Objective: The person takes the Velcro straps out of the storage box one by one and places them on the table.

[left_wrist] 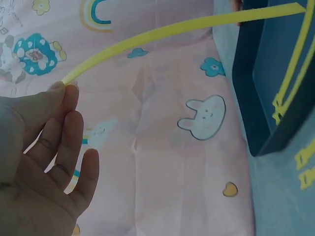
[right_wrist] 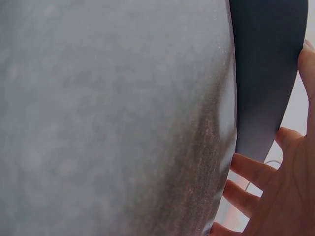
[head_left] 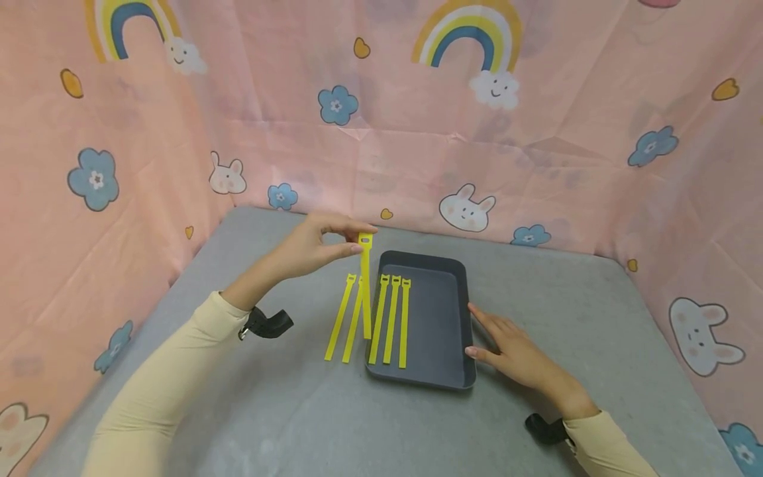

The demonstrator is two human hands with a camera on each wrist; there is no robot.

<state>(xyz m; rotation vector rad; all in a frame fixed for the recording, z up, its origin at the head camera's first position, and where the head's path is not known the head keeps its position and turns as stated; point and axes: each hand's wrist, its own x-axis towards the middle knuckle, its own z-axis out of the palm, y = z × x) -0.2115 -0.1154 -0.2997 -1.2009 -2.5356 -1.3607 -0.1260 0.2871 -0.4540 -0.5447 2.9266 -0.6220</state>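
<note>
The dark grey tray (head_left: pixel 438 311) lies flat on the grey surface (head_left: pixel 256 411); above and to the left of it, the left hand (head_left: pixel 310 248) holds a yellow strap (head_left: pixel 366 291) by the slotted head, its grip clamped on the strap between thumb and fingertips; the strap hangs down by the tray's left rim, and in the left wrist view it bows in a gentle curve toward the tray; whether its lower end touches the rim is hard to make out; inside the tray, near its left wall, three more yellow straps (head_left: pixel 392 318) lie side by side, heads toward the tray's far end; just left of the tray, two loose straps (head_left: pixel 340 318) lie on the surface, one partly hidden by the hanging strap; at the tray's right wall is the right hand (head_left: pixel 518 351), its grip apart, thumb and fingers spread and touching the outer side; beyond the tray rises a pink cloth (head_left: pixel 286 159) printed with rainbows, blue flowers and rabbits.
</note>
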